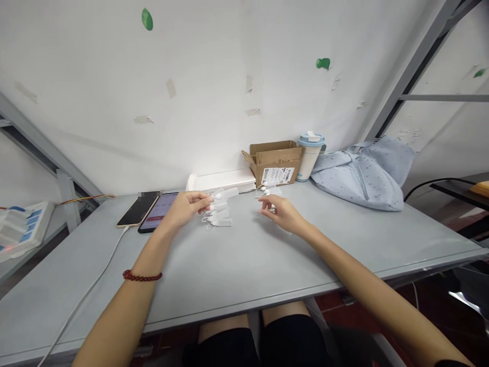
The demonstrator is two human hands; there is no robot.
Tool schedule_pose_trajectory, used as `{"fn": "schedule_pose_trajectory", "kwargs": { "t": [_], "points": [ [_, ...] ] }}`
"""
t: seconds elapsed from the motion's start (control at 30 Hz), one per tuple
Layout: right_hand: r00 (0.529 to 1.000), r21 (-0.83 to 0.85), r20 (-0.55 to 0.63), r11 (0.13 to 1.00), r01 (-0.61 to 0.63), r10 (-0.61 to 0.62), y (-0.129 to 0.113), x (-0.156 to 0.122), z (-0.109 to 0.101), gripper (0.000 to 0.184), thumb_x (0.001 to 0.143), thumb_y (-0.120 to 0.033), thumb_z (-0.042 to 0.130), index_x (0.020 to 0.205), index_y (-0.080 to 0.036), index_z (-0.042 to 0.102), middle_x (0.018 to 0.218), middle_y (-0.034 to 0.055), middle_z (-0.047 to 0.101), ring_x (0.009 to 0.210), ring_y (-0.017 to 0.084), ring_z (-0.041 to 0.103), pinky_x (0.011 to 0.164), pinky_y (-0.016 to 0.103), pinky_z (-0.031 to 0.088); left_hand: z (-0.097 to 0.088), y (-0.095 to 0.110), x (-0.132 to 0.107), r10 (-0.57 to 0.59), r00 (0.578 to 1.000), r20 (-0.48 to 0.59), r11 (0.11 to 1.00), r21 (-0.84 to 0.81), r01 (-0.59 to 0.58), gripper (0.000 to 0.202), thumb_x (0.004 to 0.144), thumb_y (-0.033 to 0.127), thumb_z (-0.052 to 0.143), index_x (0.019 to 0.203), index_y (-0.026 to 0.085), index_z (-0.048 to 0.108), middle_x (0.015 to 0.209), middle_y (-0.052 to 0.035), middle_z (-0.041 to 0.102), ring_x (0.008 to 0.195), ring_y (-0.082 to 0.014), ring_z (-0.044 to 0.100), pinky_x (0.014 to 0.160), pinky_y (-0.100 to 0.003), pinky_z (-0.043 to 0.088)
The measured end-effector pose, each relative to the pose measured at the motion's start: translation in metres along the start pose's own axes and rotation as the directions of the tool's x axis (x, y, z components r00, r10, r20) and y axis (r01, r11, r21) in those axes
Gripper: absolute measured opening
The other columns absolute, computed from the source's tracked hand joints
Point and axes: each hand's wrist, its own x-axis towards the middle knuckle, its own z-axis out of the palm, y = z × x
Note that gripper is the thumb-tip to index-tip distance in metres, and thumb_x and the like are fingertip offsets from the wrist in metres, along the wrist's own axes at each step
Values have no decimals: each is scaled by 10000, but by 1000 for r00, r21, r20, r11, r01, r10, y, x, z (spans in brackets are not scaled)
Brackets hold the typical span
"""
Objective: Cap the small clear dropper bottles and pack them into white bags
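Note:
My left hand reaches over the grey table with its fingers pinched on a small clear plastic piece at the edge of a cluster of several small clear plastic bottles. My right hand hovers just right of the cluster, fingers curled and pinched on a small clear piece I cannot make out well. A few more clear pieces lie behind the right hand. A red bead bracelet circles my left wrist.
Two phones lie at the left, with a white cable running to the front edge. A white tray, an open cardboard box, a lidded cup and a light blue bag stand along the wall. A power strip sits far left.

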Motion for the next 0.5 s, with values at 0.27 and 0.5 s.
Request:
{"fn": "schedule_pose_trajectory", "kwargs": {
  "t": [0.27, 0.5],
  "points": [
    [984, -283, 54, 943, 176, -167, 14, 2, 0, 164, 808, -172, 572, 965, -141, 609, 984, 125, 624, 923, 242, 516, 825, 379, 431, -18, -8, 3, -85, 996, 12, 993, 81, 84, 235, 624, 389, 685, 615, 157, 646, 574, -9, 595, 534, -106, 461, 561, -238, 388],
    [1000, -157, 7, 987, 12, -11, 13, 4, -26, 134, 811, -178, 479, 803, -155, 612, 779, 57, 640, 717, 155, 554, 674, 273, 418, -16, -15, 7, -114, 991, 66, 979, 176, 101, 233, 601, 379, 690, 574, 149, 656, 575, -34, 618, 549, -126, 489, 492, -225, 335]
  ]
}}
